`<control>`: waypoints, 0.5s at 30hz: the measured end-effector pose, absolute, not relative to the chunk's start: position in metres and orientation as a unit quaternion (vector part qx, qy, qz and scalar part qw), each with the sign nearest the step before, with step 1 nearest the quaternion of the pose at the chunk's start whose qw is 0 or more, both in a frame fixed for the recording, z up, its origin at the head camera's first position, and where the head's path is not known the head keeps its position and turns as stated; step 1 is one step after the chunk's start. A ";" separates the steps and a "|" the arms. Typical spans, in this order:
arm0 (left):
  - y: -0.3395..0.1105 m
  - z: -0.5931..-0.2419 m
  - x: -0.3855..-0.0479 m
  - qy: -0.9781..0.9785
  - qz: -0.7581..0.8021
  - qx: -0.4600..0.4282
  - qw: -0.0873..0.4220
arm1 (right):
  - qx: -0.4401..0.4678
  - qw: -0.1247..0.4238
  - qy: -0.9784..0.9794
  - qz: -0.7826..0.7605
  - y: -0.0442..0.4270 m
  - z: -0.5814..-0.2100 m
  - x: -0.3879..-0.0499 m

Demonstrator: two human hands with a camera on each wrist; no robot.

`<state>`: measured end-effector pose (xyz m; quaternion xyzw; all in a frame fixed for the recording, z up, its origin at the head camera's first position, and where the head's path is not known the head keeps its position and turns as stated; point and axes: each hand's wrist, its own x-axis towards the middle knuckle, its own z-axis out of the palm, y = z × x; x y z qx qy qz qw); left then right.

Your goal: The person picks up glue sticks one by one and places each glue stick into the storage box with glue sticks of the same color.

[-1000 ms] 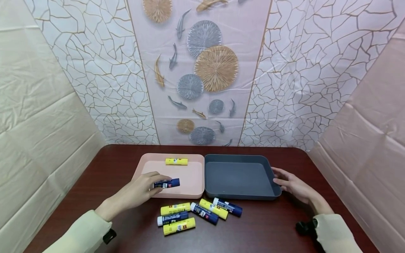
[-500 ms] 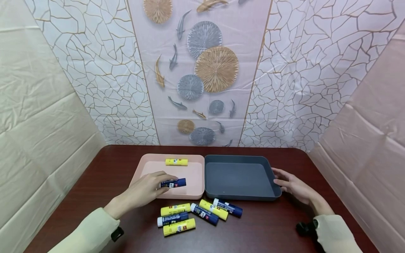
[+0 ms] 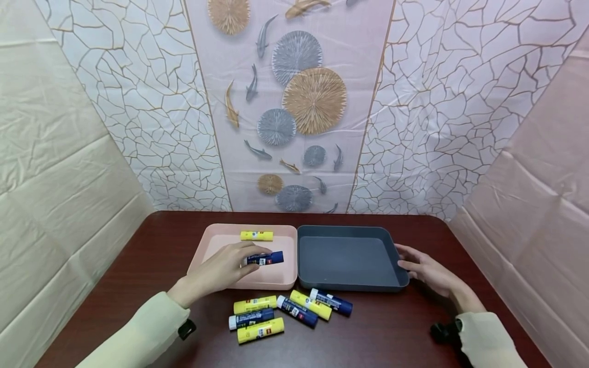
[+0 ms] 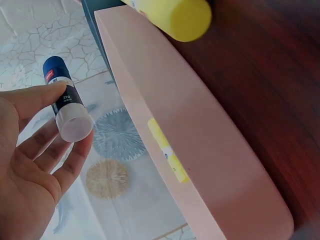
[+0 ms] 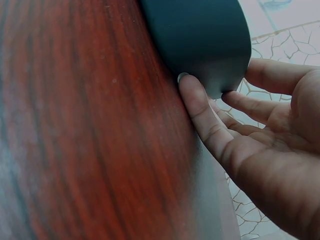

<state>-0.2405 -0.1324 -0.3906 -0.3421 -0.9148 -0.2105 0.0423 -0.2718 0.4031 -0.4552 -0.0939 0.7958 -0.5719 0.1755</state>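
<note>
The left hand is pinching a round, dark blue plastic glue stick with a white end, thumb on one side and fingers on the other. The stick is hanging over the pale pink shallow tray, not touching it, and its blue end is pointing away from the palm. A bright yellow round glue stick is lying by itself in that tray, near the back.

The right hand is touching the outside of the dark blue-grey shallow tray at its right end. Its fingers and thumb are spreading apart, not pinching; I cannot tell how hard they are pressing.

Six more sticks, three yellow and three dark blue, are lying on the shiny red-brown wooden table in front of the trays.

For a good carry, the left hand should be holding the stick near its middle, so it is not tipping. Being round, it could be rolling if dropped, so setting down low and letting go slowly seems best. A light right hand should be keeping its tray from sliding.
</note>
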 end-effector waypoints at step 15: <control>-0.111 -0.383 -0.256 -0.894 -0.289 -0.343 0.015 | -0.071 0.171 0.803 -0.566 0.403 -0.456 -0.272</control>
